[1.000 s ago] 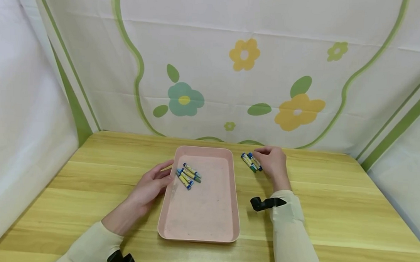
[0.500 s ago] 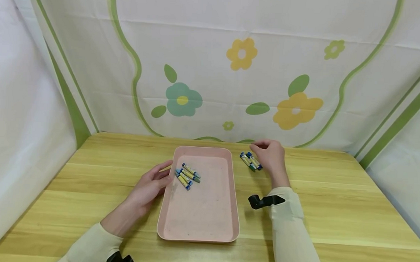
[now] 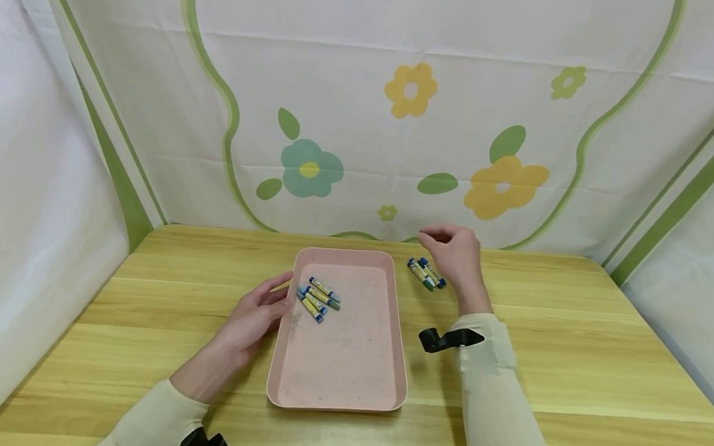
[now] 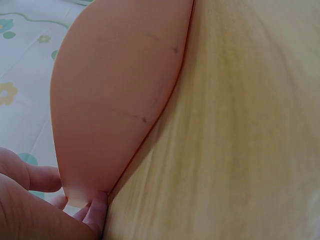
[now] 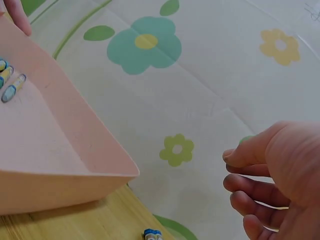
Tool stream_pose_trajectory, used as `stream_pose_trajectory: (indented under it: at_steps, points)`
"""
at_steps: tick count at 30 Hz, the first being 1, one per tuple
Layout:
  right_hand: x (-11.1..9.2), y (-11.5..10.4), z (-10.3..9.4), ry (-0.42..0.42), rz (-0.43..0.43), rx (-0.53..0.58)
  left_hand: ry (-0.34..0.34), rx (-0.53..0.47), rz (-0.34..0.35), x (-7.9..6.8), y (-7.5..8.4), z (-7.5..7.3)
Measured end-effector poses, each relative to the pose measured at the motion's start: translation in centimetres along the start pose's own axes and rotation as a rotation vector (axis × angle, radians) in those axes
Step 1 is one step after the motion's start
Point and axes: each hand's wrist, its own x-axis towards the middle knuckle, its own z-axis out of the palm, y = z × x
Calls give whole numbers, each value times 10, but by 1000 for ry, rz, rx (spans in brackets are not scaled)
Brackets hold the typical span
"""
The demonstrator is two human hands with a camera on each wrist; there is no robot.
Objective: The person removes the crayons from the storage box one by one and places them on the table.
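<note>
Several crayons (image 3: 319, 300) with blue and yellow wrappers lie slanted near the left wall inside a pink tray (image 3: 346, 367). My left hand (image 3: 250, 321) touches the tray's left side from outside, fingers fairly straight; in the left wrist view, fingertips meet its outer wall and rim. To the right of the tray, a small bunch of crayons (image 3: 427, 273) lies on the table, a green tip among them. Above and behind that bunch I hold my right hand (image 3: 453, 256), fingers loosely curled. The right wrist view shows nothing between its thumb and fingers.
The wooden table (image 3: 565, 355) ends at a white backdrop curtain (image 3: 351, 65) printed with flowers, close behind my right hand. White fabric sides (image 3: 57, 193) with green bands flank the table. Black wrist cameras (image 3: 447, 340) sit on the sleeves.
My right hand has drawn up and back from the crayons on the table, leaving them bunched there. The left hand and the tray look unchanged.
</note>
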Motion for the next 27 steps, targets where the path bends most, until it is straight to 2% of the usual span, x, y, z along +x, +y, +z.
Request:
stream_pose_trajectory:
  at_steps: [17,27]
  points:
    - [-8,-22,13,2,-78,67,5,0,-6,-2,0,-1]
    - [-15,-35,28,-20,-113,90,-4,-3,-3,-2,0,-1]
